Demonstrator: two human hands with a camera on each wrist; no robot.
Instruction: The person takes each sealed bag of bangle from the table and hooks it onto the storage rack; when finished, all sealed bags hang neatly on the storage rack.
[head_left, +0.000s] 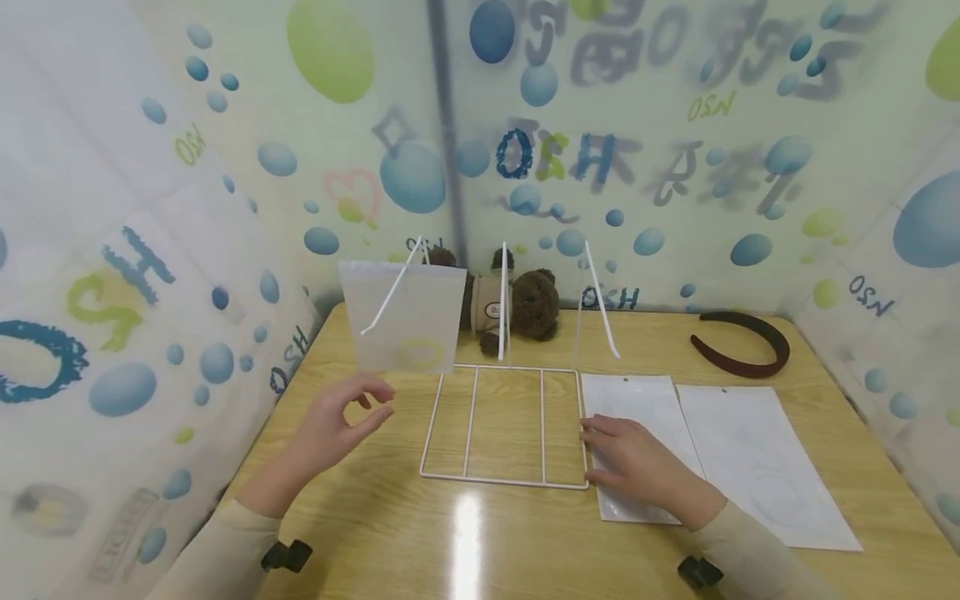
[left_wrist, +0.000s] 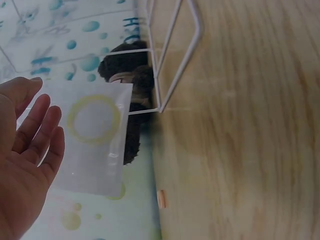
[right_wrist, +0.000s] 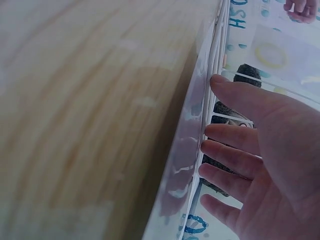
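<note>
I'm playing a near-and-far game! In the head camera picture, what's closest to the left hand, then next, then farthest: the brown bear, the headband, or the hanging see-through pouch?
From the left hand:
1. See-through pouch: just ahead, slightly right.
2. Brown bear: farther back, near the middle.
3. Headband: way over at the back right.

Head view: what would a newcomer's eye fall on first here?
Probably the white wire rack in the middle of the table, with a translucent pouch hanging at its left prong and the right hand at its right edge. Next, the brown plush bear lying behind the rack against the patterned wall. Then the dark headband at the table's far right.
</note>
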